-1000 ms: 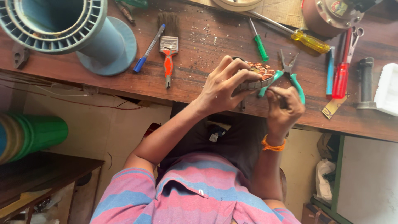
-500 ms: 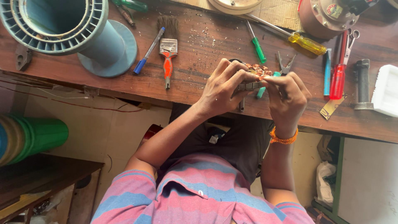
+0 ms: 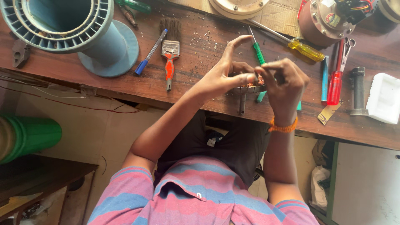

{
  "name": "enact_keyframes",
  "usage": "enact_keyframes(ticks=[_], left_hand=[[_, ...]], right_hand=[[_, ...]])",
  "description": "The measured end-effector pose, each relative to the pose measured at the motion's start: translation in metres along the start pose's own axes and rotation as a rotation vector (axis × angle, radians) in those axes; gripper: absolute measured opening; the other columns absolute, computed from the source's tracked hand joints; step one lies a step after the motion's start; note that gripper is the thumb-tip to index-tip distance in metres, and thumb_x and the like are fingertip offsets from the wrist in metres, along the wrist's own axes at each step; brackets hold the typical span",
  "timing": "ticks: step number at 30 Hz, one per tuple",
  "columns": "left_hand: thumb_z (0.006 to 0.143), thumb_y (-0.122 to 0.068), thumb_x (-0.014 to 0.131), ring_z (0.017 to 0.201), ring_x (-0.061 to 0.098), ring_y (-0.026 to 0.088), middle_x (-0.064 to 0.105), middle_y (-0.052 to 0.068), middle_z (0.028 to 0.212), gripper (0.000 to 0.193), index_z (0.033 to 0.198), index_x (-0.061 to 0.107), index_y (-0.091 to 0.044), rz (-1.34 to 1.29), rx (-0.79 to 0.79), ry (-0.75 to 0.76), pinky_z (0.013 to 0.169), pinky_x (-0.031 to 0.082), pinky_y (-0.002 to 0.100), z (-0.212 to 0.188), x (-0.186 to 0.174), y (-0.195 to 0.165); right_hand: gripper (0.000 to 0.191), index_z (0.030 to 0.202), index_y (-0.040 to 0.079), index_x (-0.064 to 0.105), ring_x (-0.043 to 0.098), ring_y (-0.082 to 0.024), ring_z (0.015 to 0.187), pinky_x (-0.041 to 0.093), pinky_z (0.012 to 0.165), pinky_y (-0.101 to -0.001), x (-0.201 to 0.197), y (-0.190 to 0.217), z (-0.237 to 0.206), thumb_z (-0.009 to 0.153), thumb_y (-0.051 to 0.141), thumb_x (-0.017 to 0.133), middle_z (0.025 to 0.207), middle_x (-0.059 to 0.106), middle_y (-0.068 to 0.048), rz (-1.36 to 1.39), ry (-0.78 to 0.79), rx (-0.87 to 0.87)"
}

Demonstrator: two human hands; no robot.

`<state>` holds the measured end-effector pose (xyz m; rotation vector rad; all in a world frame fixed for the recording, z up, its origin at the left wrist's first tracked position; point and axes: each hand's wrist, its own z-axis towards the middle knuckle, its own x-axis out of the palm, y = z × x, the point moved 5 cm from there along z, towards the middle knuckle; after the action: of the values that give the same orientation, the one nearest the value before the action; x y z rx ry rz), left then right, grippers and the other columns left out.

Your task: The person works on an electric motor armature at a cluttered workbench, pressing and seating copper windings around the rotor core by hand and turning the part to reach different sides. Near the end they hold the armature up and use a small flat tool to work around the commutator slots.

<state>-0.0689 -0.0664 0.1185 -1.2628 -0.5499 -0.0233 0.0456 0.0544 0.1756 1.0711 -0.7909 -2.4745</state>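
Brown wood made up the long tabletop (image 3: 200, 46), and it was scratched and dusty. A big blue spool (image 3: 71, 29) stood on it, with a blue pen (image 3: 150, 53) and a paint brush (image 3: 171, 46) beside it. A green screwdriver (image 3: 258, 52) and a yellow screwdriver (image 3: 307, 50) lay close to the hands.

Both hands met at the near edge of the tabletop. Between them was a small metal part (image 3: 252, 86) wound with copper wire. The left hand (image 3: 225, 77) pinched it with thumb and finger, and its first finger stuck up. The right hand (image 3: 285, 83), with an orange band (image 3: 283, 126) at the wrist, was curled shut around the other side.

It looked like the fingertips were working at the thin wire. Any next move would need a steady hold and a soft, slow touch, since wire so thin could bend or snap.
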Motion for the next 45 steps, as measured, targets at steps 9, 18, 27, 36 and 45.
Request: enact_keyframes(ticks=[9,18,27,36,45], left_hand=[[0.101,-0.005,0.068,0.108,0.070,0.013,0.074,0.005,0.113,0.060,0.154,0.040,-0.016,0.404,0.094,0.056,0.096,0.055,0.032,-0.010,-0.008,-0.014],[0.084,-0.025,0.086,0.116,0.056,0.027,0.062,0.005,0.129,0.059,0.136,0.059,-0.014,0.906,0.380,0.006,0.100,0.053,0.038,-0.025,0.019,-0.031],[0.084,-0.017,0.086,0.112,0.056,0.028,0.061,0.003,0.120,0.042,0.122,0.069,-0.017,1.093,0.447,-0.234,0.097,0.051,0.040,-0.031,0.040,-0.015],[0.080,-0.014,0.086,0.110,0.056,0.029,0.061,0.005,0.119,0.042,0.119,0.069,-0.016,1.089,0.467,-0.226,0.096,0.050,0.041,-0.037,0.035,-0.016],[0.088,-0.022,0.084,0.116,0.062,0.023,0.066,0.005,0.125,0.068,0.144,0.044,-0.019,0.791,0.344,-0.212,0.104,0.051,0.039,-0.036,0.031,-0.015]], right_hand=[[0.014,0.093,0.001,0.071,0.050,-0.007,0.063,0.039,0.059,-0.0248,0.006,0.017,-0.062,0.090,0.001,0.084,0.077,0.065,-0.003,0.047,0.065,0.224],[0.015,0.092,-0.001,0.060,0.050,-0.002,0.066,0.038,0.059,-0.0217,0.042,-0.038,-0.125,0.099,-0.006,0.071,0.072,0.057,0.000,0.298,-0.159,0.418],[0.013,0.102,0.000,0.075,0.052,-0.007,0.071,0.037,0.063,-0.0254,-0.009,-0.038,-0.089,0.092,-0.009,0.078,0.082,0.065,-0.004,0.140,-0.146,0.244],[0.015,0.104,0.002,0.075,0.053,-0.009,0.073,0.039,0.061,-0.0236,-0.020,-0.001,-0.048,0.095,-0.006,0.083,0.083,0.061,-0.004,0.113,-0.034,0.080],[0.012,0.102,0.002,0.074,0.065,-0.009,0.080,0.048,0.073,-0.0278,-0.012,-0.003,-0.015,0.100,0.005,0.085,0.089,0.070,-0.005,0.102,0.109,0.015]])
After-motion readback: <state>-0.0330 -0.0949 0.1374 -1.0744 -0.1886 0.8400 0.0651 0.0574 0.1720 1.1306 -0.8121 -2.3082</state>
